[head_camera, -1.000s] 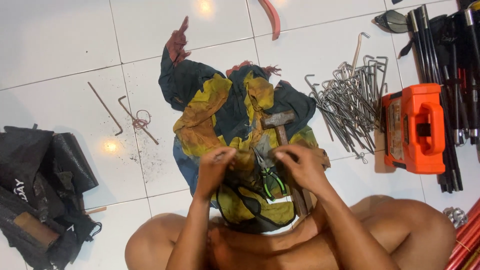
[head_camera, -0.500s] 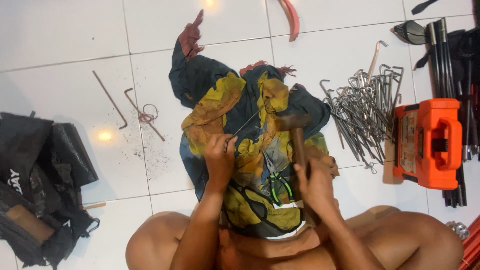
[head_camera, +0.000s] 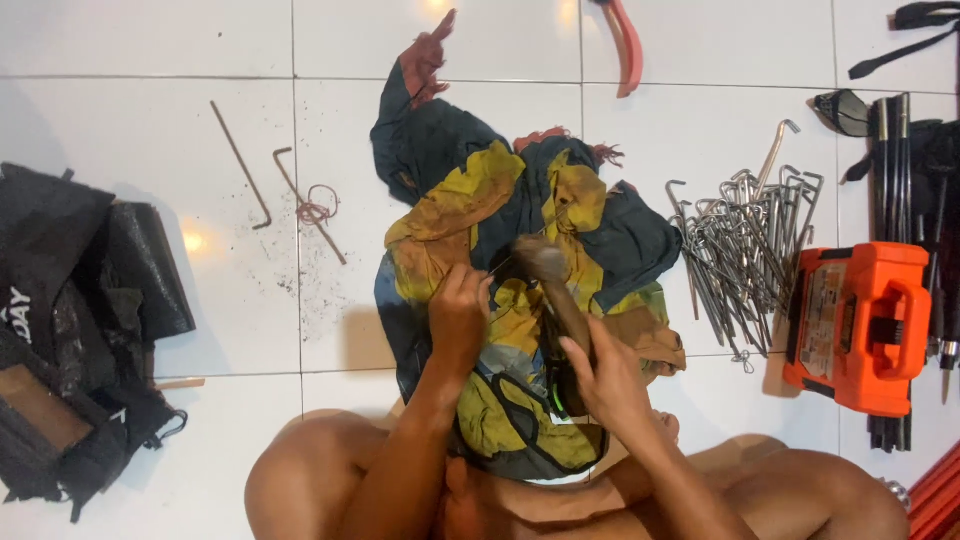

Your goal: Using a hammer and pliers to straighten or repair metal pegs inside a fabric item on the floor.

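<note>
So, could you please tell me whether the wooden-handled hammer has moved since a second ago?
Yes: the wooden-handled hammer, then lying on the yellow-and-blue cloth, is now raised in the right hand.

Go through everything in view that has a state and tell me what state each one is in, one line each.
Left hand: closed, pinching something thin against the cloth.
Right hand: gripping the hammer handle.
Hammer: held, blurred, head over the cloth.
Cloth: crumpled, spread on the floor.
Pliers: lying on the cloth, partly hidden.
Metal pegs: piled loose on the tiles.
Orange case: closed.
Two rusty rods: bent, lying apart from the pile.
Black bag: slumped, open.
</note>
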